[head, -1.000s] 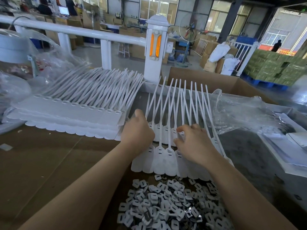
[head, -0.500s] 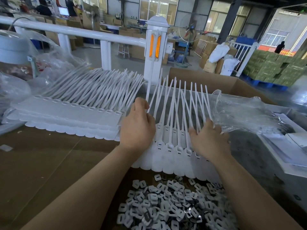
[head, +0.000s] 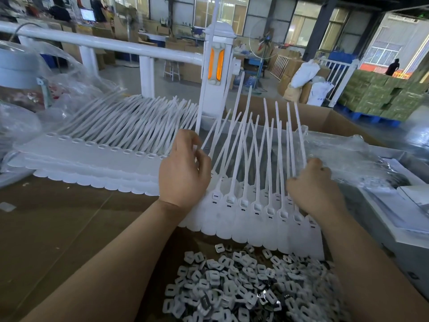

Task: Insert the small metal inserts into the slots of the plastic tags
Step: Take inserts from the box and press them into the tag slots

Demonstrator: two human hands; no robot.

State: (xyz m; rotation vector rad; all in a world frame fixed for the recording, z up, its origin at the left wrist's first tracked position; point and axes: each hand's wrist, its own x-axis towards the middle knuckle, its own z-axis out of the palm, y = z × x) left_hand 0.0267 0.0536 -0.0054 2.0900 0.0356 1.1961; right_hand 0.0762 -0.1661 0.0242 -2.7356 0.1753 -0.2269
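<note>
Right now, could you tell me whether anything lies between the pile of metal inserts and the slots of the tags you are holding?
Nothing visible does. The inserts lie heaped just below the strip of tags, whose slots face up uncovered. Both the left hand and right hand are busy gripping the tags' tails, so one must let go first.

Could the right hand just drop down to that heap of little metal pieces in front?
Probably yes, once freed: the right hand now grips the strips of the tag sheet, and the pile of inserts lies uncovered just below it.

no readable text, labels or numbers (background boxes too blurred)
</note>
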